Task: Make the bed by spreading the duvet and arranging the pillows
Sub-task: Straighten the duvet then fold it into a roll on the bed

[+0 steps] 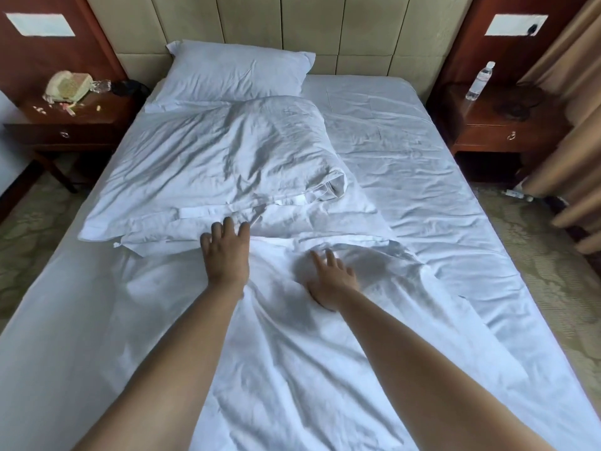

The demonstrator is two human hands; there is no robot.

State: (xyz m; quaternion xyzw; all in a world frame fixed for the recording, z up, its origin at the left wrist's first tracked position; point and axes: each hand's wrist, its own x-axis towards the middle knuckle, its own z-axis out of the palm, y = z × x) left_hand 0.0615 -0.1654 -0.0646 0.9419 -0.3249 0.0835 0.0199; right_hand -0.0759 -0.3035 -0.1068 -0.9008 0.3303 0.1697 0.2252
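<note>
left hand [226, 252]: fingers spread, touching the bunched duvet [214, 164] edge
right hand [331, 278]: flat, fingers apart, nothing held
pillows: one pillow [234, 71] beyond both hands
progress: barely started, duvet needs spreading

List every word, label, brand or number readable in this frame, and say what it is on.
No text can be read in this frame.
Water bottle on the right nightstand: it has a label, too small and blurred to read.
Telephone on the left nightstand: keypad markings not legible.
Duvet, pillow: plain white, no print.
</note>
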